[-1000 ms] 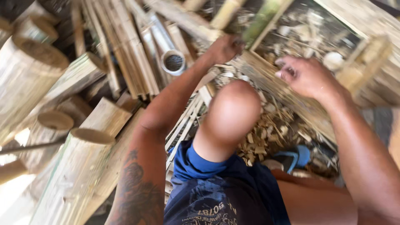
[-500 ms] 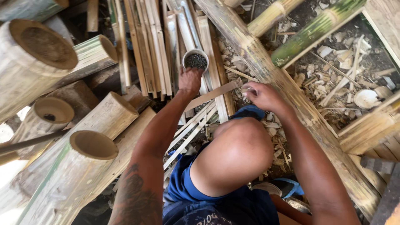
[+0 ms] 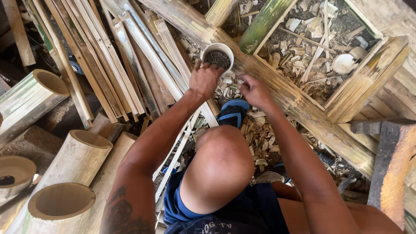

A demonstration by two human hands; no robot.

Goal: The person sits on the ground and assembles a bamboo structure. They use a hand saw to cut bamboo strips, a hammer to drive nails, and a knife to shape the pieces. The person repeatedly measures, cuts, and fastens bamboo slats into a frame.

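Reaching hands at cup, bamboo pole

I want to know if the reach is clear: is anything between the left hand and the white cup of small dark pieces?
Nothing visible does. The left hand is already at the white cup, fingertips at its near rim. The right hand hovers just beside it, above the wood chips.

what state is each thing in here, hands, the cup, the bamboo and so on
left hand: fingers bent, at the rim of the white cup
right hand: fingers curled, beside the cup, grip unclear
white cup: upright, filled with small dark bits
bamboo strips: split, lying in a loose pile
bamboo tubes: cut, hollow ends open
long bamboo pole: whole, lying diagonally
bamboo chips: scattered on the ground
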